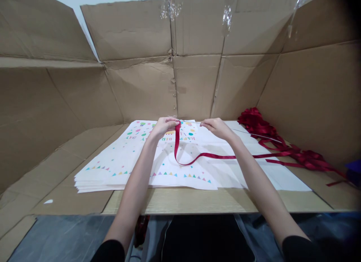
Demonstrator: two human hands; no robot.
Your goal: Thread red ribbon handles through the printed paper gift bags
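Observation:
My left hand (163, 127) pinches the end of a dark red ribbon (197, 156) at the far edge of a flat white paper bag (146, 156) printed with coloured shapes and birthday lettering. The ribbon hangs down from my fingers, loops over the bag and runs off to the right. My right hand (216, 127) is beside it, fingers closed at the bag's top edge, where a thin strip stretches between both hands; what exactly it pinches is too small to tell.
The bag lies on a stack of similar white bags (96, 181) on a wooden table (197, 203). A heap of red ribbons (282, 145) lies at the right. Cardboard walls (141, 89) surround the table on three sides.

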